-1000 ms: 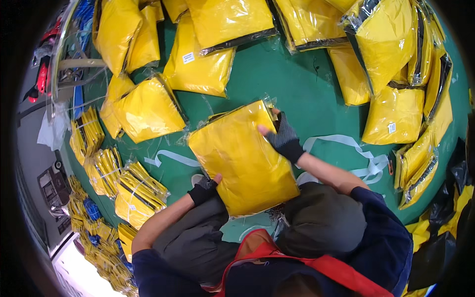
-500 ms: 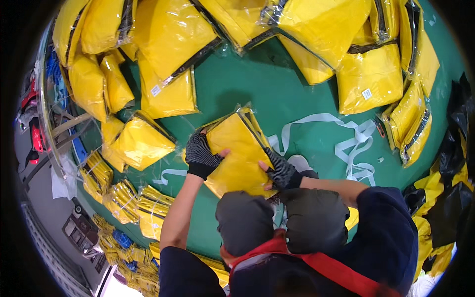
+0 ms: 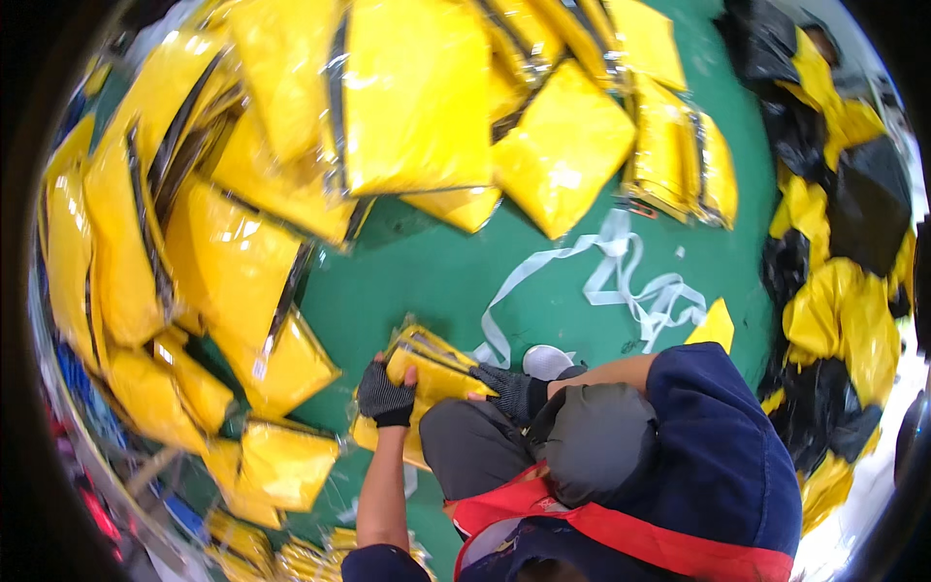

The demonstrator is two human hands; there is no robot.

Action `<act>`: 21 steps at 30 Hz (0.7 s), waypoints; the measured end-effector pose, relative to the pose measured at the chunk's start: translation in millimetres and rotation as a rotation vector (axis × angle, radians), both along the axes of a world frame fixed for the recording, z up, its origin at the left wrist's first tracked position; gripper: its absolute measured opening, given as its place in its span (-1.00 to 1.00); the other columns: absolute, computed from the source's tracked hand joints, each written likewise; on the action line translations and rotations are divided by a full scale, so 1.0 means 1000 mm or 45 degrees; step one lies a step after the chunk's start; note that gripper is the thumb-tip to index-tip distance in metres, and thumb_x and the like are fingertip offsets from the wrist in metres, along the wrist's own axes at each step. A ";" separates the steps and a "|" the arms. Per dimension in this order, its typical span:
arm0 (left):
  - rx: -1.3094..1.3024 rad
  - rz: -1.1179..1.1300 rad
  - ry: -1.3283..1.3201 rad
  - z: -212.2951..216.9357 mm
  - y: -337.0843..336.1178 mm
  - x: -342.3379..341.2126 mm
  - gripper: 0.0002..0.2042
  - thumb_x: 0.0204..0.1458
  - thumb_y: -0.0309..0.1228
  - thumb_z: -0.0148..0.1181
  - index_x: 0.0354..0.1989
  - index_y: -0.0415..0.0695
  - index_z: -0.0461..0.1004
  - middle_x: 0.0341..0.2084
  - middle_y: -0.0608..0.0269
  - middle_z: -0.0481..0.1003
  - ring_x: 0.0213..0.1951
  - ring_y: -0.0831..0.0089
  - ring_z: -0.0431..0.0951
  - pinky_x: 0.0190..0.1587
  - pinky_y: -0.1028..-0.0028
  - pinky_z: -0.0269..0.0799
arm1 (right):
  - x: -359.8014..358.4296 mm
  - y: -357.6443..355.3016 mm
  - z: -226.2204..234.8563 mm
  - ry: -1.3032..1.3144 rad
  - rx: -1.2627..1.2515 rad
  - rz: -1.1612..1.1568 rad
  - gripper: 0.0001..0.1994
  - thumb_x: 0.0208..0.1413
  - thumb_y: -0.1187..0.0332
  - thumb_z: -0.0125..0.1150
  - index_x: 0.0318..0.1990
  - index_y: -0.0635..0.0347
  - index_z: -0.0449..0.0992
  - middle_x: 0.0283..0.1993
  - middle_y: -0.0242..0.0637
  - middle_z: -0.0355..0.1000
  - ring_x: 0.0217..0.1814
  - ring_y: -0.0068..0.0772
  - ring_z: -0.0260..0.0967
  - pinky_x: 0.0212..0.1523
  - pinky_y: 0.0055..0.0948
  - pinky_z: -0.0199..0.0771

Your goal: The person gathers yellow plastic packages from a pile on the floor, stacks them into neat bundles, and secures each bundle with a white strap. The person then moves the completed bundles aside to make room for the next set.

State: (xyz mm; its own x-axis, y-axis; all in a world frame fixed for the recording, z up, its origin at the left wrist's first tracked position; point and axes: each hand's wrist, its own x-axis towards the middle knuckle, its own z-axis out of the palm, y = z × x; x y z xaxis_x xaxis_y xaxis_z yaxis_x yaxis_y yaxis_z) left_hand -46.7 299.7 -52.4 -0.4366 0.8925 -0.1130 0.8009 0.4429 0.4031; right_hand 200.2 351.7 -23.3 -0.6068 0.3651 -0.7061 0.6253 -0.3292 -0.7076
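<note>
Close to my knees I hold a yellow folded packet [image 3: 436, 376] with dark edging and clear plastic at its far end. My left hand [image 3: 386, 392], in a dark fingerless glove, grips its left side with the thumb on top. On its right side, my right hand [image 3: 514, 390], gloved alike, has hold of the edge, its fingers partly hidden by the packet. The packet's near part is covered by my knee.
Many yellow plastic-wrapped packets [image 3: 417, 97] lie piled ahead and left on the green floor [image 3: 427, 262]. White strapping tape [image 3: 514, 276] curls beyond my shoe [image 3: 548, 363]. Black and yellow sheeting [image 3: 839, 320] is heaped at right. Strapped yellow bundles [image 3: 242, 548] lie lower left.
My view has swung, so the piles sit differently in it. The packet appears lower and more tilted between my hands, nearer my knees. Both hands still grip it.
</note>
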 end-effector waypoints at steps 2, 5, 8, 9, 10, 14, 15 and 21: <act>0.062 0.004 -0.004 -0.019 -0.009 -0.004 -0.33 -0.23 0.19 0.09 -0.17 -0.22 0.40 -0.34 0.00 0.46 -0.29 0.03 0.46 -0.25 0.20 0.37 | 0.013 -0.016 -0.043 0.334 0.419 0.333 -0.36 -0.06 0.02 0.14 0.17 0.12 0.18 0.29 0.13 -0.12 0.26 0.08 0.00 0.18 -0.22 0.09; -0.001 -0.012 0.021 -0.018 -0.008 0.003 -0.35 -0.20 0.18 0.05 -0.17 -0.21 0.40 -0.33 -0.03 0.44 -0.28 -0.01 0.44 -0.23 0.17 0.34 | 0.028 0.006 -0.029 0.217 0.699 1.030 -0.51 -0.13 0.08 0.18 0.01 0.01 0.37 0.29 -0.01 -0.02 0.02 0.02 0.30 0.01 -0.23 0.33; 0.019 -0.022 0.029 -0.031 -0.017 -0.004 -0.38 -0.18 0.13 0.04 -0.15 -0.22 0.38 -0.31 -0.06 0.42 -0.23 -0.04 0.41 -0.18 0.16 0.31 | 0.059 0.052 -0.030 0.092 0.611 0.248 -0.69 0.02 0.15 0.05 -0.17 0.15 0.41 -0.18 -0.14 0.40 -0.15 -0.15 0.37 -0.20 -0.27 0.36; -0.023 -0.013 -0.019 -0.021 -0.016 -0.006 -0.36 -0.17 0.14 0.03 -0.12 -0.24 0.37 -0.30 -0.08 0.42 -0.22 -0.04 0.41 -0.17 0.17 0.31 | 0.068 0.092 0.009 0.184 0.439 -0.306 -0.77 0.07 0.22 -0.01 -0.21 0.17 0.37 -0.29 -0.18 0.37 -0.25 -0.17 0.35 -0.22 -0.34 0.35; -0.061 -0.020 -0.087 -0.011 -0.012 0.000 -0.34 -0.15 0.14 0.02 -0.10 -0.27 0.35 -0.29 -0.10 0.42 -0.21 -0.04 0.40 -0.15 0.17 0.30 | 0.107 0.117 0.005 0.053 0.524 -0.636 -0.62 -0.02 0.10 0.01 -0.13 0.14 0.29 -0.20 -0.18 0.31 -0.17 -0.15 0.28 -0.16 -0.29 0.31; 0.323 -0.132 0.025 -0.001 0.006 0.000 -0.42 -0.05 -0.05 0.07 0.03 -0.28 0.27 -0.19 -0.09 0.38 -0.18 -0.03 0.39 -0.05 0.20 0.28 | 0.296 0.225 -0.001 -0.260 0.160 -2.314 0.02 -0.42 -0.38 0.09 0.21 0.04 -0.02 0.16 -0.17 0.08 0.16 -0.08 0.03 0.05 -0.06 0.15; 0.446 -0.201 -0.146 0.020 0.041 0.009 -0.46 -0.05 -0.13 0.09 0.02 -0.28 0.28 -0.16 -0.10 0.36 -0.17 -0.04 0.38 -0.05 0.20 0.28 | 0.328 0.244 0.012 -0.123 -0.047 -2.559 0.19 -0.52 -0.50 0.11 0.29 0.01 -0.10 0.26 -0.17 0.02 0.25 -0.07 -0.03 0.11 0.00 0.11; 0.634 -0.996 -0.213 0.074 0.335 0.156 -0.47 -0.06 -0.24 0.16 0.04 -0.31 0.24 -0.05 -0.19 0.32 0.01 -0.04 0.32 0.06 0.24 0.23 | 0.419 0.292 -0.046 1.108 -0.096 -2.388 -0.30 -0.08 -0.14 0.15 0.16 0.05 0.20 0.18 -0.14 0.19 0.21 -0.05 0.10 0.19 0.03 0.05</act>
